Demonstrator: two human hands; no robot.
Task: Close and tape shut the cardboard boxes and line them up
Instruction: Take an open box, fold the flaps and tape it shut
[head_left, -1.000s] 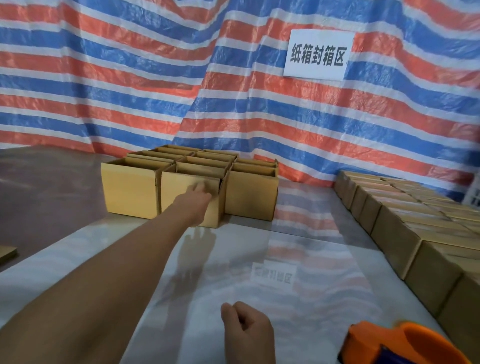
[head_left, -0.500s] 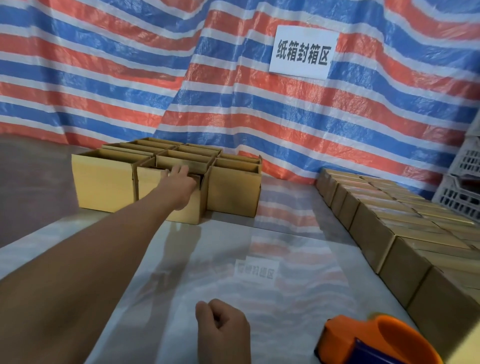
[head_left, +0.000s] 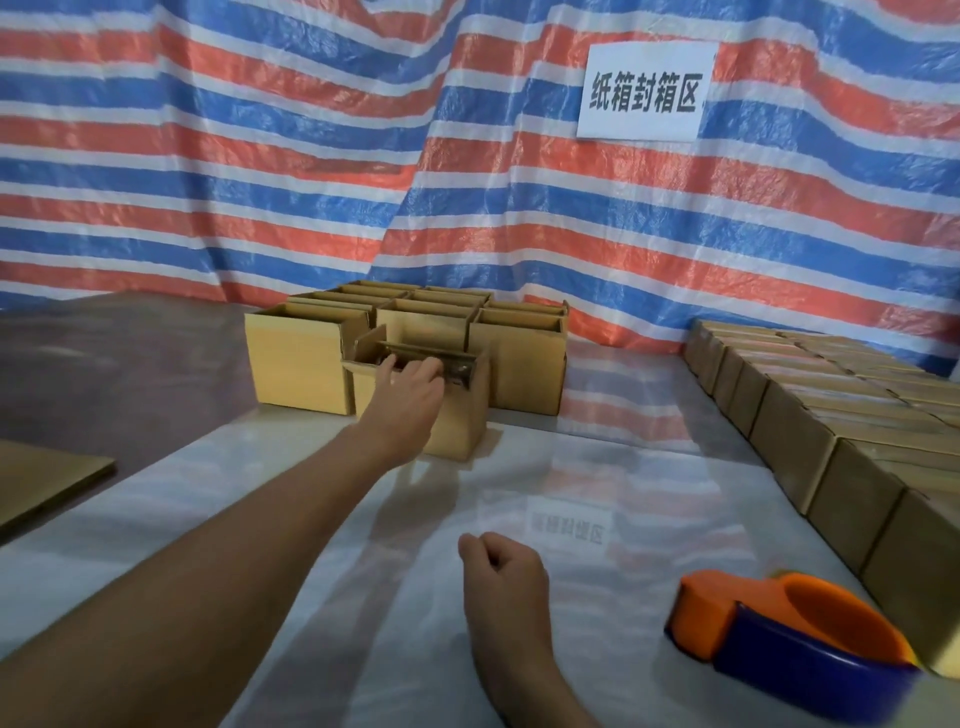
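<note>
Now that the left hand (head_left: 410, 387), gripping the near rim, has drawn one open box (head_left: 457, 428) forward of the 12 o'clock cluster (head_left: 524, 364), flap closing can begin; the right hand (head_left: 501, 577) rests fisted, empty, at 6 o'clock.

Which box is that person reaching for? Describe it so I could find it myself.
Below and left of the white sign on the striped tarp sits a cluster of open boxes. The box is the middle front one, standing nearer than its neighbours, with the left hand gripping its front rim.
</note>
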